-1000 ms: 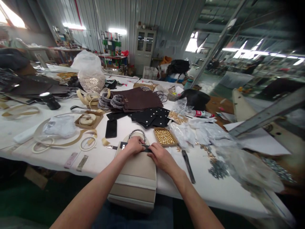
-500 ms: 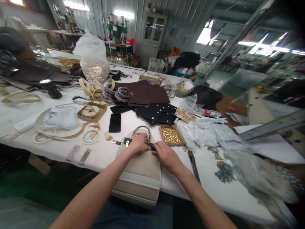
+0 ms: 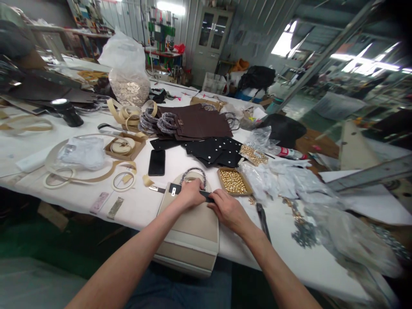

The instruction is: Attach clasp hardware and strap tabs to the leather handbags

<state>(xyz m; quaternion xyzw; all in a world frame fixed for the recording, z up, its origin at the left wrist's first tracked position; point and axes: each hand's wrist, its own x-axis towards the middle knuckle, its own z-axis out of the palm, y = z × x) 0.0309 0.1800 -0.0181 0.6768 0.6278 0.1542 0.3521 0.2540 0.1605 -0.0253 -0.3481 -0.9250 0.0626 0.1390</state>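
A beige handbag (image 3: 189, 225) lies at the table's front edge, its lower end overhanging toward my lap. Across its upper part runs a black strap (image 3: 174, 190) with a silver metal fitting on it, reaching past the bag's left side. My left hand (image 3: 192, 194) presses on the strap near the middle, fingers bent around it. Its right part is pinched between the fingers of my right hand (image 3: 228, 210). Above the hands stands the bag's plastic-wrapped handle (image 3: 194, 170). My fingers hide part of the strap.
Gold studs fill a small box (image 3: 234, 182) beside the bag. A black phone (image 3: 157, 162), tape rolls (image 3: 123, 182), brown bag panels (image 3: 206, 122) and studded black pieces (image 3: 214, 151) lie beyond. A dark tool (image 3: 262, 221) and plastic bags are on the right.
The camera view has shifted slightly. Both hands stay on the strap in nearly the same place, with only small finger movement.
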